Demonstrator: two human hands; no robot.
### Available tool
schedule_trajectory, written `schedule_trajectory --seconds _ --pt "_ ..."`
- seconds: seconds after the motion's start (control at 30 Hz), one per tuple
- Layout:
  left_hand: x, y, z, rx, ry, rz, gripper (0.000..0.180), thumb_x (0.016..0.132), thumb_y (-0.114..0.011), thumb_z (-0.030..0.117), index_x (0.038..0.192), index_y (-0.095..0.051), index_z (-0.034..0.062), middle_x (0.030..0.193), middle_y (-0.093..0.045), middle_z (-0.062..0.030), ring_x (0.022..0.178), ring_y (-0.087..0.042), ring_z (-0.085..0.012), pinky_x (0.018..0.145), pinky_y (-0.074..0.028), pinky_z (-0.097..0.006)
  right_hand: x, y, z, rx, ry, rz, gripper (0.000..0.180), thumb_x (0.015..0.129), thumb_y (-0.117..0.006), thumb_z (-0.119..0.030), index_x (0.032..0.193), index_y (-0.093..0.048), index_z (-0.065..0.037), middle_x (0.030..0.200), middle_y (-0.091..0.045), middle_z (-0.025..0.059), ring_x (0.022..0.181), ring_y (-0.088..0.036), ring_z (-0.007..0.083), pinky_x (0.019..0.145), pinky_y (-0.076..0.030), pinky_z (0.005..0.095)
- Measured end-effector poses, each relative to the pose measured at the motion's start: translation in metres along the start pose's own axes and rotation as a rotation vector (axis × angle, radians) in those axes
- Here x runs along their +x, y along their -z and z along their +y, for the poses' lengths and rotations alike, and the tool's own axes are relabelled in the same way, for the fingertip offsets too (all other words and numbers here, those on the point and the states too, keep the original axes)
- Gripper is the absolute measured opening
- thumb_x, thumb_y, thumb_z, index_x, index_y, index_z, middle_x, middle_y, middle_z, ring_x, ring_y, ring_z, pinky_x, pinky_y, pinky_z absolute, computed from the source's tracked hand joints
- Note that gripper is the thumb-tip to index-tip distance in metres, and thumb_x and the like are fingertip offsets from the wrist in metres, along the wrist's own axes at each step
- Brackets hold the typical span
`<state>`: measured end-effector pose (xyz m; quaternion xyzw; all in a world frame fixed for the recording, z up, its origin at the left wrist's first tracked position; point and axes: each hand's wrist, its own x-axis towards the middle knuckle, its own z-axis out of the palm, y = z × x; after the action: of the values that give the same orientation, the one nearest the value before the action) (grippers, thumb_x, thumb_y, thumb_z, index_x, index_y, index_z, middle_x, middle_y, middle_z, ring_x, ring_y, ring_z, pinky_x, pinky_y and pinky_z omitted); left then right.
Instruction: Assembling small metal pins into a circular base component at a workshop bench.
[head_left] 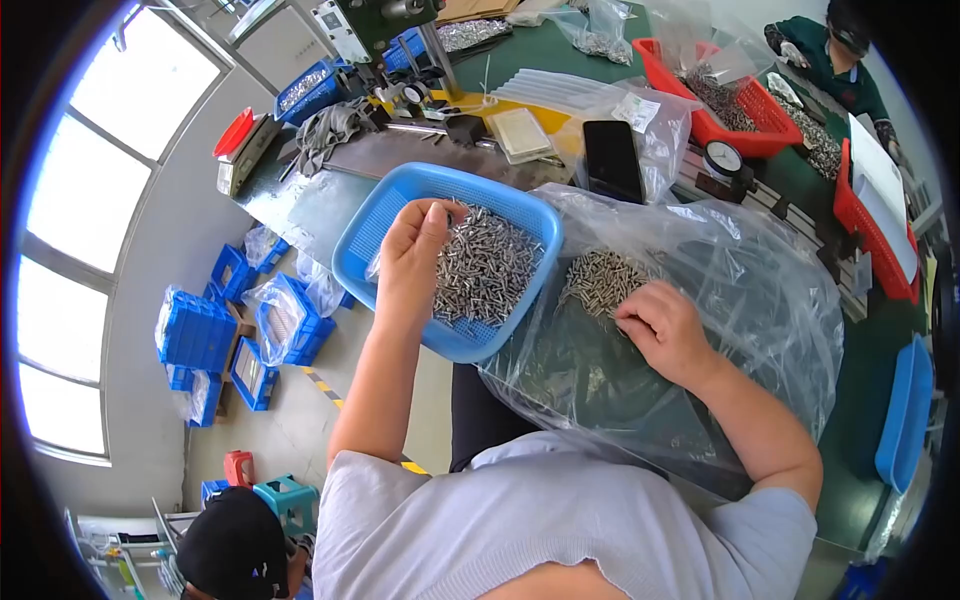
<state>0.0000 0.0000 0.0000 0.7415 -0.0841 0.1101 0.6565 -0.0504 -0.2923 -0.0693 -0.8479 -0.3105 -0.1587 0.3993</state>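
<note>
**Green bench, two piles of small metal pins, one hand at each**

Green bench top (560, 60) is seen spread under a large clear plastic bag (760, 300), with a blue mesh basket (375, 225) overhanging its near-left edge.

Nearest, the right hand (668, 330) is laid palm down on the bag, fingers curled together and touching the near edge of a small heap of pins (603, 277), which lies just beyond the fingertips, up and to the left. Individual pin axes are mixed.

Slightly farther, the left hand (413, 250) is held over the basket, fingertips bunched as if pinching pins; what is pinched cannot be told. The larger pile of pins (490, 270) lies directly right of it.

Farther off, a black phone (612, 160) and red baskets (740, 110) are seen.
</note>
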Motion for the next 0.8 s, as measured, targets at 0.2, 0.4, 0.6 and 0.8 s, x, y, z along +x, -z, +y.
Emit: schedule_trajectory --seconds 0.2,0.4,0.6,0.8 --pt "-0.037 -0.032 0.015 -0.177 0.001 -0.02 0.025 0.1 -0.043 0.021 0.1 -0.056 -0.0005 0.073 -0.051 -0.0015 0.061 -0.04 -0.006 0.056 -0.033 -0.02 0.0 -0.003 0.007 0.014 -0.053 0.073 0.008 0.076 -0.064 -0.001 0.082 -0.059 -0.003 0.079 -0.058 0.0089 0.077 -0.055 0.0283 0.068 -0.045 0.0352" --pt "-0.081 -0.087 0.007 -0.547 0.069 -0.258 0.026 0.1 -0.043 0.023 0.106 -0.053 -0.0002 0.074 -0.051 -0.0043 0.059 -0.04 -0.0072 0.054 -0.032 -0.021 -0.002 -0.001 0.008 -0.026 -0.06 0.072 0.01 0.076 -0.064 -0.003 0.084 -0.059 -0.005 0.081 -0.058 0.0087 0.079 -0.055 0.028 0.07 -0.045 0.0357" --pt "-0.081 -0.118 -0.01 -0.707 0.297 -0.261 0.03 0.1 -0.041 0.028 0.102 -0.054 0.001 0.069 -0.046 -0.0041 0.059 -0.036 -0.0097 0.051 -0.031 -0.024 -0.002 0.005 0.016 -0.19 -0.005 0.128 0.01 0.076 -0.062 -0.006 0.085 -0.058 -0.006 0.081 -0.057 0.0073 0.078 -0.055 0.0287 0.068 -0.045 0.0385" --pt "-0.081 -0.129 -0.032 -0.829 0.516 -0.281 0.028 0.1 -0.042 0.027 0.101 -0.055 0.002 0.07 -0.045 -0.0038 0.059 -0.036 -0.01 0.052 -0.03 -0.024 0.004 0.032 0.015 -0.33 -0.156 0.041 0.007 0.078 -0.062 -0.009 0.085 -0.06 -0.006 0.08 -0.059 0.0087 0.076 -0.057 0.0293 0.067 -0.046 0.0382"
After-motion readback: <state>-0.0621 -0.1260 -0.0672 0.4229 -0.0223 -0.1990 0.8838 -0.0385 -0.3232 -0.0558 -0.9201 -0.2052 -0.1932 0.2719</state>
